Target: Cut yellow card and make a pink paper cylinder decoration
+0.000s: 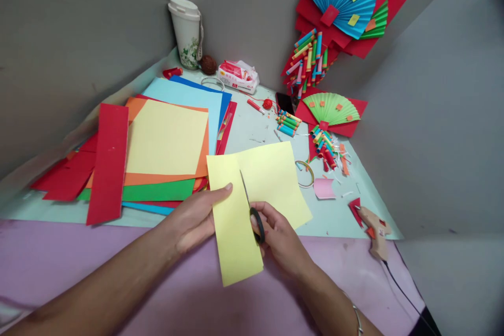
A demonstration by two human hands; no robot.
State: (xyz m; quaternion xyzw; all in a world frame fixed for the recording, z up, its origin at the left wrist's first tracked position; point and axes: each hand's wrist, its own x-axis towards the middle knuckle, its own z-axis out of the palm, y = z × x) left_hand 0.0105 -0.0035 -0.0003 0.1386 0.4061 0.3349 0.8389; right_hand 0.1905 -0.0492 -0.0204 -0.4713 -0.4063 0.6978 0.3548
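Observation:
A sheet of yellow paper (pixel 271 173) is held up over the table's front edge, cut along part of its length. My left hand (pixel 199 215) grips its left strip, thumb on top and fingers behind. In my right hand (pixel 277 233) is a pair of scissors (pixel 256 226) with black handles. Their blade lies along the cut and points away from me; the rest of the blades is hidden by the paper. Left of the sheet is a stack of coloured paper with a pale yellow sheet (pixel 167 139) on top.
A red card strip (pixel 107 163) lies across the stack. A glue gun (pixel 376 231) with a cord sits at right, near a pink paper piece (pixel 324 188) and a tape roll (pixel 305 174). Behind stand a white cup (pixel 187 34), a tissue pack (pixel 238 76) and paper fan decorations (pixel 331 110).

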